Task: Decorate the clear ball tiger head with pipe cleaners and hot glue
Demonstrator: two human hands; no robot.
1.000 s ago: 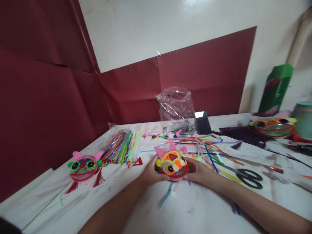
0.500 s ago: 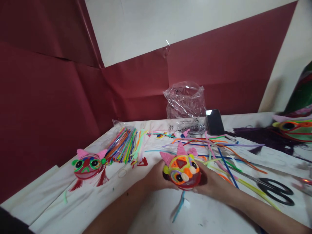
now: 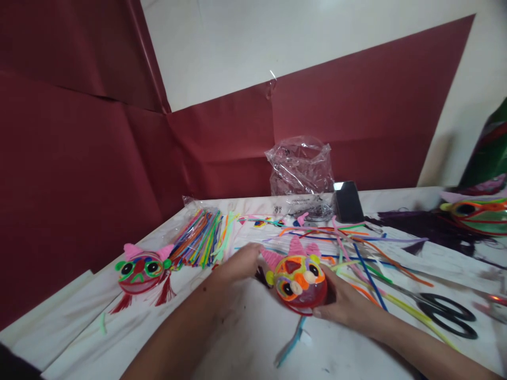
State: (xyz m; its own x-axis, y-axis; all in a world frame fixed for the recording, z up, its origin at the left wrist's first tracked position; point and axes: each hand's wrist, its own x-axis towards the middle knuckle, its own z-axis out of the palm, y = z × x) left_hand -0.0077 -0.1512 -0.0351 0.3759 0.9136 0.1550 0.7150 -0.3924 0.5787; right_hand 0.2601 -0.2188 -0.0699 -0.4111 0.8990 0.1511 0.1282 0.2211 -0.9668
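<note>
A colourful animal-face ornament [image 3: 297, 287], with pink ears, ringed black eyes and a red rim, is tilted in front of me. My right hand [image 3: 336, 303] grips its right side, thumb at the lower edge. Beside its pink left ear is my left hand [image 3: 247, 259], slightly blurred; its fingertips are partly hidden, and I cannot tell whether they touch the ear. Below the ornament a short blue pipe cleaner [image 3: 292, 345] lies on the table. A second face ornament [image 3: 140, 272] with pink ears and red tassels rests at the left.
Bundled pipe cleaners [image 3: 200, 237] lie at back left, loose ones [image 3: 368, 269] at right. Black-handled scissors [image 3: 447, 311] lie at right. A dark phone [image 3: 348, 202] and a clear plastic bag [image 3: 301, 166] stand at the back. Another ornament [image 3: 479, 214] is at far right, beside dark threads [image 3: 412, 224].
My left hand has come off the ornament's left side and moved up and left toward the ear. The ornament stays in my right hand, shifted slightly right and down.
</note>
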